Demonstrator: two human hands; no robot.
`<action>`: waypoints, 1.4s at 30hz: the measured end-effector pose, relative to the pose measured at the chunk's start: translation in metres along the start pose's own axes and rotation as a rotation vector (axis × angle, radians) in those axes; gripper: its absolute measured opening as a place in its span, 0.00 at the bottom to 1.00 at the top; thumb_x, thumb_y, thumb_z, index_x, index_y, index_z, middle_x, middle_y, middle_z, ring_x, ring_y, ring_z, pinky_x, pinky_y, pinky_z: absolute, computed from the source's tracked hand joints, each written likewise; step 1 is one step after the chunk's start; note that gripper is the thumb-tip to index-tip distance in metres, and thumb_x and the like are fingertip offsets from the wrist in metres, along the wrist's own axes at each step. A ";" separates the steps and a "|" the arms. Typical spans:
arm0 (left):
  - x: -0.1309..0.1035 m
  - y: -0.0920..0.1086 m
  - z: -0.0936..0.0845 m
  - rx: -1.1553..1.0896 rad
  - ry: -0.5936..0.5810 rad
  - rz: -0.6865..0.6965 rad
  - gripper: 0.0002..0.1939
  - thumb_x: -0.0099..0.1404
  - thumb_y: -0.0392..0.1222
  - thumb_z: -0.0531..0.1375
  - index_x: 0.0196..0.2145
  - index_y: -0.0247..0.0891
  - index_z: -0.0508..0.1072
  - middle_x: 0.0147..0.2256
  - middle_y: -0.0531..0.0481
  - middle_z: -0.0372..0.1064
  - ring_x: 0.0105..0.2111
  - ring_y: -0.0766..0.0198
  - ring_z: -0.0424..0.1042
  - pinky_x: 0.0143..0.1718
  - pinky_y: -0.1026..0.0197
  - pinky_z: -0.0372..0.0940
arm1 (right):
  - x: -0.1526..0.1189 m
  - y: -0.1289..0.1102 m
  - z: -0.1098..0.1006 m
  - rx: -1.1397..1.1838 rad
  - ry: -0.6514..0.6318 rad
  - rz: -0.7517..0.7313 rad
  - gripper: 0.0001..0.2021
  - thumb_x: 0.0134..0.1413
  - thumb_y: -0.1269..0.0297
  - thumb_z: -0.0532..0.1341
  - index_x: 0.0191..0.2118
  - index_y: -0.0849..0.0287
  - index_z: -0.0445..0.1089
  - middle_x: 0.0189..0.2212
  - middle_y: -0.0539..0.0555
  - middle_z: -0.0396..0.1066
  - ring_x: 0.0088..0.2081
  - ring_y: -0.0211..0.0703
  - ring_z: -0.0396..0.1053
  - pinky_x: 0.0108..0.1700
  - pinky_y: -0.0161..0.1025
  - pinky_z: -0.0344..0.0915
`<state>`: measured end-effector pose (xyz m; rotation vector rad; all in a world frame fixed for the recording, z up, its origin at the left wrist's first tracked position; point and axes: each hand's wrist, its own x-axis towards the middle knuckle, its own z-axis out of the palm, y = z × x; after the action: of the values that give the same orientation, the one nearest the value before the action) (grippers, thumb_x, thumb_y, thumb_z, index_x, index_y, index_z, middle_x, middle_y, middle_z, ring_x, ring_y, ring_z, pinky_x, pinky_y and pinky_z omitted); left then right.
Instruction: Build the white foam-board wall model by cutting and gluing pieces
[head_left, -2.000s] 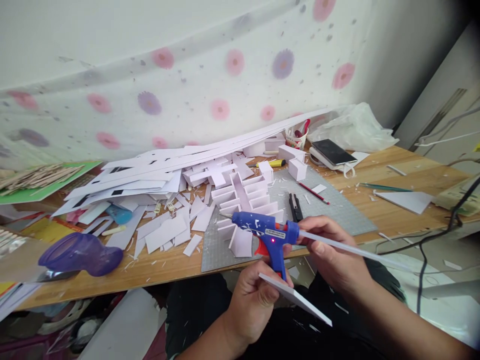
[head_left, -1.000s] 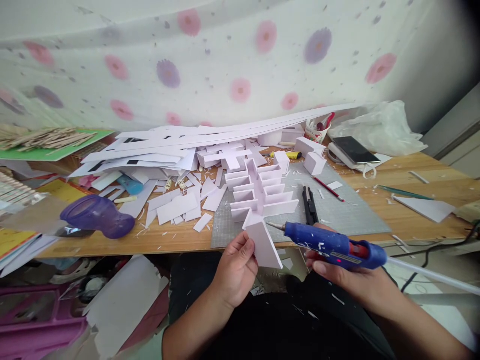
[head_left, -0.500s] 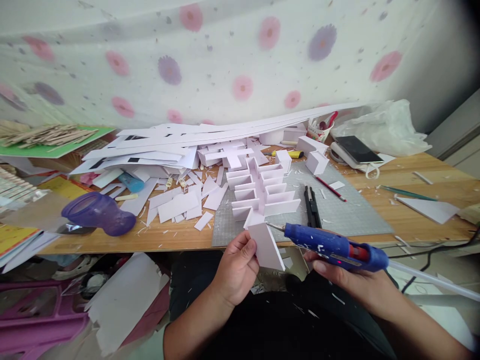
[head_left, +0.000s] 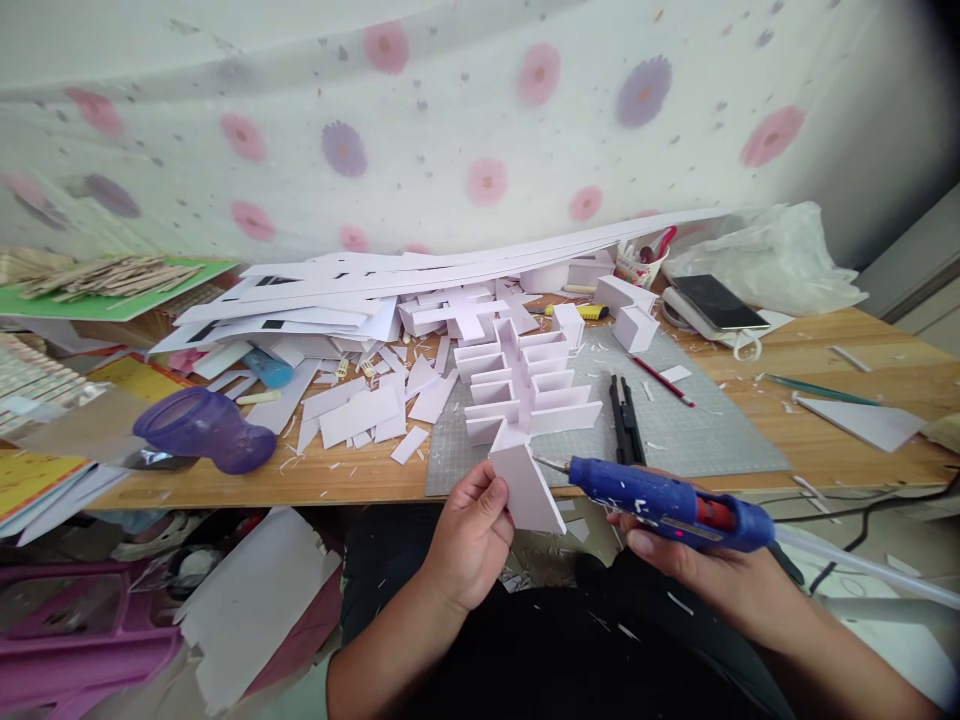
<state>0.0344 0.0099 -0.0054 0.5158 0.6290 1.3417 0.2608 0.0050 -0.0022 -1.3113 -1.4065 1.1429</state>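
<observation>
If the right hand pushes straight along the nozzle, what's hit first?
The nozzle would probably meet the white panel in the left hand, near its top; any gap is hard to judge.

The left hand (head_left: 471, 540) pinches a white panel (head_left: 526, 490) beside the nozzle of the blue glue gun (head_left: 667, 502) in the right hand (head_left: 697, 565).

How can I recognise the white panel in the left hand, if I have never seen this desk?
On the wooden desk, find the grey cutting mat with the white ribbed model. At the model's near end, the left hand pinches the panel. Unlike the flat white scraps on the desk, it is held up, with the blue glue gun's nozzle by its upper corner.
</observation>
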 end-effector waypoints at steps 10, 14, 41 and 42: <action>0.000 0.004 0.002 0.000 0.024 0.021 0.07 0.56 0.41 0.67 0.30 0.37 0.74 0.29 0.52 0.74 0.29 0.67 0.71 0.36 0.63 0.66 | -0.007 0.005 -0.003 -0.032 -0.010 0.002 0.28 0.41 0.49 0.69 0.49 0.55 0.70 0.49 0.61 0.72 0.46 0.59 0.72 0.45 0.51 0.72; 0.000 0.005 0.002 -0.001 0.037 0.027 0.08 0.55 0.41 0.68 0.31 0.36 0.75 0.30 0.51 0.75 0.31 0.67 0.72 0.35 0.65 0.65 | -0.007 0.002 -0.005 -0.057 -0.066 -0.037 0.25 0.43 0.51 0.68 0.48 0.55 0.70 0.46 0.61 0.73 0.47 0.60 0.71 0.46 0.52 0.71; -0.001 0.009 0.001 -0.033 0.047 0.013 0.09 0.54 0.40 0.69 0.32 0.36 0.76 0.30 0.52 0.76 0.30 0.70 0.73 0.36 0.68 0.67 | -0.009 0.005 -0.002 -0.027 -0.048 -0.031 0.26 0.44 0.50 0.68 0.49 0.56 0.70 0.47 0.61 0.74 0.46 0.59 0.72 0.47 0.51 0.71; -0.001 0.009 0.000 -0.033 0.049 0.004 0.09 0.53 0.40 0.69 0.32 0.36 0.76 0.29 0.52 0.76 0.29 0.70 0.72 0.36 0.68 0.67 | -0.009 0.006 -0.002 -0.029 -0.046 -0.021 0.27 0.43 0.49 0.68 0.49 0.56 0.70 0.47 0.61 0.73 0.46 0.59 0.73 0.48 0.52 0.71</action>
<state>0.0280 0.0101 0.0010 0.4589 0.6450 1.3702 0.2644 -0.0039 -0.0079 -1.2952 -1.4725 1.1494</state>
